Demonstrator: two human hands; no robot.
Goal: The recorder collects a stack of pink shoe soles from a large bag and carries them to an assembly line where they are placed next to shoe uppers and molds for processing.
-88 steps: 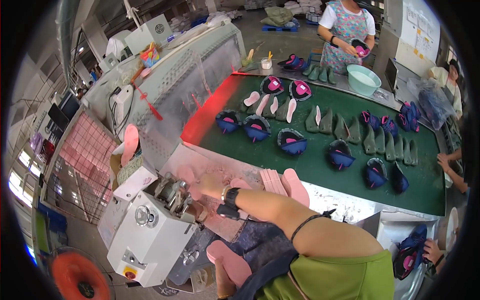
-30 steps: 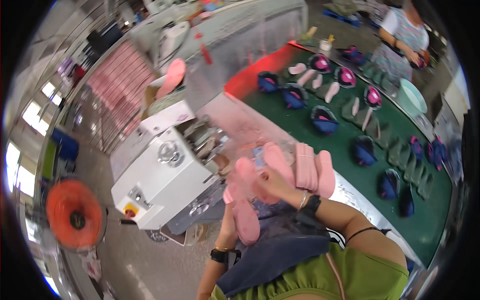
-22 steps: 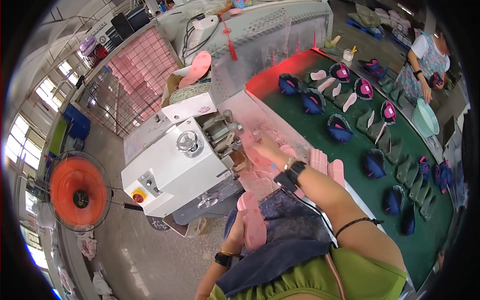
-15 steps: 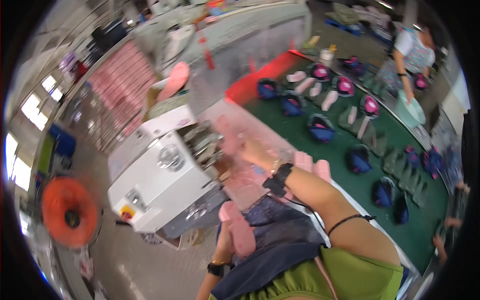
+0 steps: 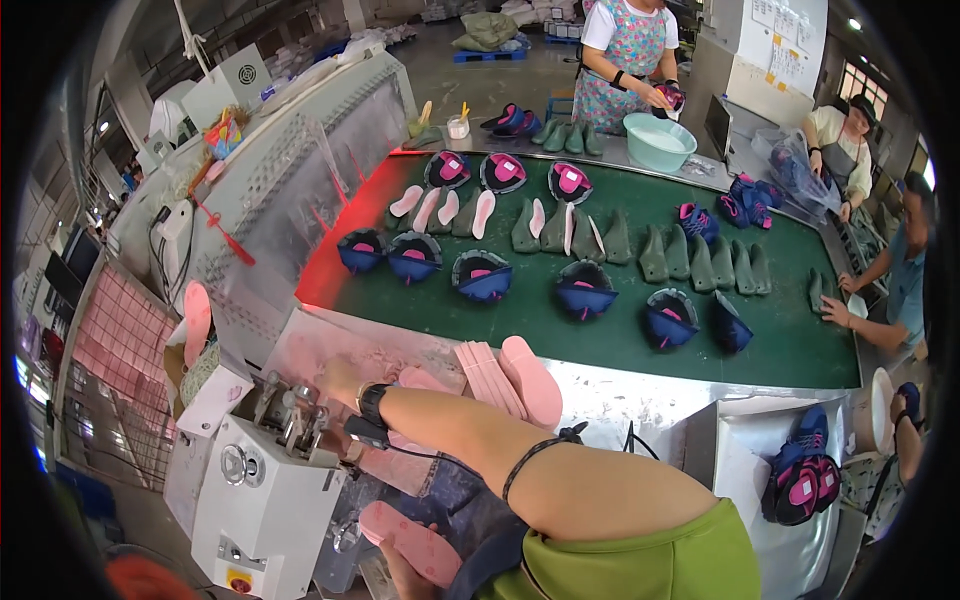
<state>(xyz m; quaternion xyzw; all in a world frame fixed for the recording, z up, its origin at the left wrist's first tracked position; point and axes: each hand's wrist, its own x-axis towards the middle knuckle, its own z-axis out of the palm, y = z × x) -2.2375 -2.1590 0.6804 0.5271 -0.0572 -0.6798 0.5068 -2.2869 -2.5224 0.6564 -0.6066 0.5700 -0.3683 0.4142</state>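
Note:
My left hand (image 5: 404, 572) grips a pink insole (image 5: 408, 541), held low in front of the white machine (image 5: 255, 490). My right arm stretches across to the metal head of that machine, and my right hand (image 5: 342, 385) is over a pink-dusted tray (image 5: 312, 345) beside it. Its fingers are blurred and partly hidden, so whatever they hold cannot be made out. Just beyond my right forearm, several pink insoles (image 5: 488, 378) stand packed on edge, with a broader pink insole (image 5: 532, 382) leaning at their right.
A green conveyor belt (image 5: 600, 335) carries blue-and-pink shoe uppers (image 5: 482, 276), dark green shoe lasts (image 5: 652, 255) and thin pink insoles (image 5: 484, 214). A co-worker stands behind a mint basin (image 5: 660, 140); others work at the right. Finished shoes (image 5: 805, 480) lie in a metal bin.
The view has swung right, bringing more of the belt and co-workers in. My left hand keeps its insole. My right hand stays by the machine; the insole seen at it before is no longer distinct.

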